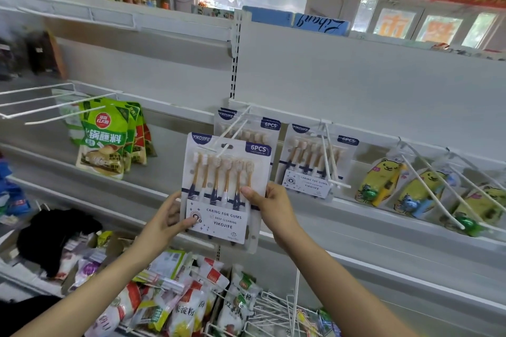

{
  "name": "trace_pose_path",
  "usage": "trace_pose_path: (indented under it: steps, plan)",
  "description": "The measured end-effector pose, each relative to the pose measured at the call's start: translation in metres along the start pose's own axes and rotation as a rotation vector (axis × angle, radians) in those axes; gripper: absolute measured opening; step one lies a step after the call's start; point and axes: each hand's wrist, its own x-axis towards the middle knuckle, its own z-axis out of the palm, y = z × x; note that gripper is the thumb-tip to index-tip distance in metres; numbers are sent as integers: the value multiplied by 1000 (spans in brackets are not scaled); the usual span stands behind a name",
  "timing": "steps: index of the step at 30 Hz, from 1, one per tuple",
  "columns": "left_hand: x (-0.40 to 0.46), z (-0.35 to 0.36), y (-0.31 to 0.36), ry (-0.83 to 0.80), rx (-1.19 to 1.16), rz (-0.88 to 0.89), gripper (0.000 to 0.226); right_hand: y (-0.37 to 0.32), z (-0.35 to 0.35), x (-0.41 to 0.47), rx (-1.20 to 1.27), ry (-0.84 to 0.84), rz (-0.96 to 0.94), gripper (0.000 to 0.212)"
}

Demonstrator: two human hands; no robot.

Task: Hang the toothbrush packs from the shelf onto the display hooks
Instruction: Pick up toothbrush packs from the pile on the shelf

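Toothbrush pack [223, 189] is held upright in front of the shelving by both hands, at its lower edge. Left hand [171, 217] is clamped on the lower left corner, thumb laid across the front label, fingers hidden behind the card. Right hand [269, 206] is clamped on the lower right side, thumb pressed on the front over the brush handles, fingers wrapped behind.

Top of the pack is positioned at a white display hook [232, 131]; the hook's tip is seen at the pack's hang hole, with the prongs crossing over the upper card. Whether the hook is fully through the hole cannot be told.

A second identical pack [260, 128] is hung further back on the same hook, partly covered by the held one. A third pack [309, 161] is hung on the next hook [330, 156] to the right. Further right, yellow bear-print packs [380, 182] are hung on more hooks. Green sauce pouches [109, 139] are hung to the left. Mixed bagged goods [189, 298] are piled on the lower shelf below the hands.
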Motion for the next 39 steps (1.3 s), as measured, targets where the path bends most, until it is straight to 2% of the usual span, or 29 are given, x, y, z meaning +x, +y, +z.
trace_pose_path:
  steps: [4, 9, 15, 20, 28, 32, 35, 37, 39]
  plan:
    - [39, 0, 4, 11, 75, -13, 78, -1, -2, 30, 2, 128, 9, 11]
    - [99, 3, -3, 30, 179, -54, 39, 5, -4, 75, -53, 233, 31, 27]
    - [141, 8, -7, 21, 184, -68, 28, 13, -7, 116, -83, 309, 68, 34]
    - [151, 12, -15, 13, 176, -28, 38, 21, -12, 129, -107, 299, 23, 23]
    - [153, 17, -20, 50, 242, -41, 32, 16, -18, 127, -170, 252, 41, 29]
    - [148, 12, -20, 97, 353, -34, 43, 16, -25, 120, -302, 176, 57, 37]
    - [132, 16, -16, 227, 448, -45, 58, 22, -39, 107, -403, 197, 69, 45]
    - [117, 19, -15, 262, 550, 16, 57, 25, -52, 91, -497, 226, 67, 41]
    - [100, 20, -15, 214, 712, 149, 54, 31, -66, 72, -587, 225, 32, 40]
